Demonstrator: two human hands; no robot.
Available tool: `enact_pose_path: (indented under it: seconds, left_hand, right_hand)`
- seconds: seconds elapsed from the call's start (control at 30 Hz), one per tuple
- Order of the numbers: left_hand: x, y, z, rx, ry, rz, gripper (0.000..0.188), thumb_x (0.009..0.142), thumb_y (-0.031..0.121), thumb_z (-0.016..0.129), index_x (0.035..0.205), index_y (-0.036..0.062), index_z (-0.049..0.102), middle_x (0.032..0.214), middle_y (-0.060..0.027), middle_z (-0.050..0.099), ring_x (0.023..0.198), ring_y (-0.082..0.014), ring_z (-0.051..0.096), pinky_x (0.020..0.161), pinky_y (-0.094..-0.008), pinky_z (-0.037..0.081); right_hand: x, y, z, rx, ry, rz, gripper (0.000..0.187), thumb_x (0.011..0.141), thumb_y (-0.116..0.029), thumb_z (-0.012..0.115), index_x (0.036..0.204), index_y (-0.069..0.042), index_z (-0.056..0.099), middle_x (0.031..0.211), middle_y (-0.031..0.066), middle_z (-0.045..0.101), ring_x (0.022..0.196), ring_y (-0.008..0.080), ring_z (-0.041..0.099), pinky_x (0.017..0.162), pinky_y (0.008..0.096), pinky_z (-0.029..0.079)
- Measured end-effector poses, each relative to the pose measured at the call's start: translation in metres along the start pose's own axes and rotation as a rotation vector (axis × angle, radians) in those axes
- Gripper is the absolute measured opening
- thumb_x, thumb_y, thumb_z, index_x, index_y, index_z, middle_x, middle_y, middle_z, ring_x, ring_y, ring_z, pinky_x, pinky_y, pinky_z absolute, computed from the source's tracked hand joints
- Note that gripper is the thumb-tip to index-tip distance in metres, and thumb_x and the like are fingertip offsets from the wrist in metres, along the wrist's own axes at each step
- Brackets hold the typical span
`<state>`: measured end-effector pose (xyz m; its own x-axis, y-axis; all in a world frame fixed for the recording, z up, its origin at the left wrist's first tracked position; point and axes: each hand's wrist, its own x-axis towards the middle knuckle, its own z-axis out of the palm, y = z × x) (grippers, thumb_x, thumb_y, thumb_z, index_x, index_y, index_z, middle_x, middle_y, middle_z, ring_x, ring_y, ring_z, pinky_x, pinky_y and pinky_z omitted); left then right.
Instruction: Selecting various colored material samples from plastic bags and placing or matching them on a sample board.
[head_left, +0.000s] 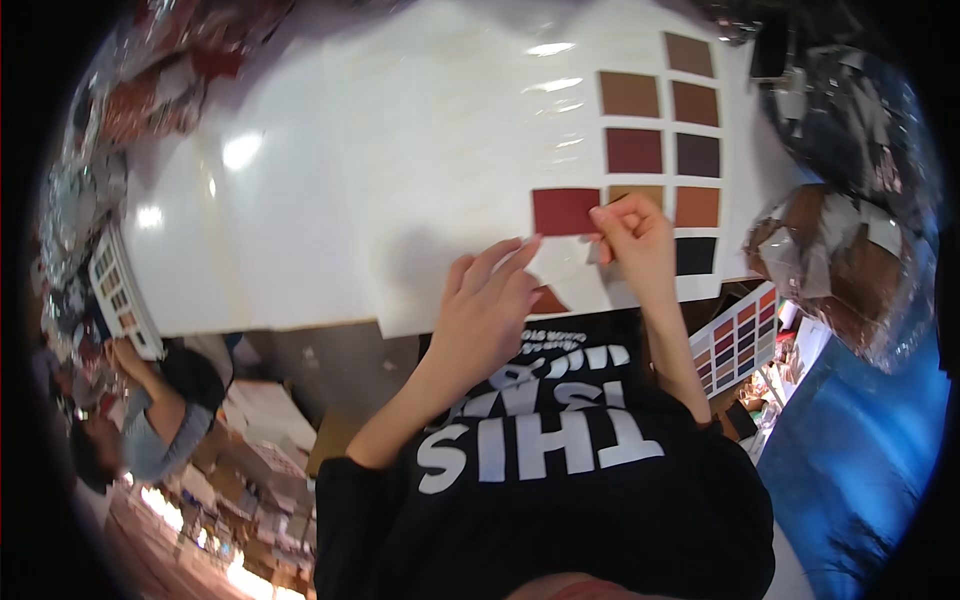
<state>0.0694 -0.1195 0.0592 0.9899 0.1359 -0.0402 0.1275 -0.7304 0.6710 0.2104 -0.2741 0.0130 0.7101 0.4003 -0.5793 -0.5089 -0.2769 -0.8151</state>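
A dark red colour swatch lies on or just over a large white sheet. Its right edge is pinched between the thumb and fingers of my right hand. My left hand has its fingers stretched out, the fingertips at the swatch's lower left corner. Beside it to the right, a tan-brown swatch is partly covered by my right hand. Another reddish-brown swatch shows in part by my left hand. Brown, maroon, dark grey, orange-brown and black swatches stand in columns at the sheet's right side.
Clear plastic-wrapped bundles crowd the right edge, others the far left. A finished-looking swatch card hangs below the table edge at right. At left, another person holds a swatch board.
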Motion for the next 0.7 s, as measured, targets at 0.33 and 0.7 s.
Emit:
enact_pose_path:
  seconds: [0.33,0.7]
  left_hand:
    - [-0.008,0.008,0.011,-0.094,0.016,-0.015,0.005,0.081,0.007,0.063,0.083,0.0061,0.059,0.127,-0.0063,0.059,0.116,-0.0213,0.052,0.087,-0.0403,0.040]
    - [-0.003,0.002,0.002,0.004,-0.015,-0.031,0.012,0.082,0.011,0.064,0.088,0.0058,0.054,0.128,-0.0104,0.057,0.117,-0.0257,0.051,0.092,-0.0411,0.038]
  right_hand:
    - [0.000,-0.008,0.008,-0.208,0.078,-0.079,0.011,0.090,-0.007,0.065,0.086,0.000,0.058,0.063,0.0039,0.062,0.048,0.0031,0.048,0.045,0.0166,0.036]
    - [-0.002,-0.004,0.001,-0.066,0.036,-0.059,0.009,0.090,-0.004,0.063,0.086,-0.001,0.055,0.060,0.0022,0.058,0.047,0.0036,0.047,0.050,0.0180,0.044]
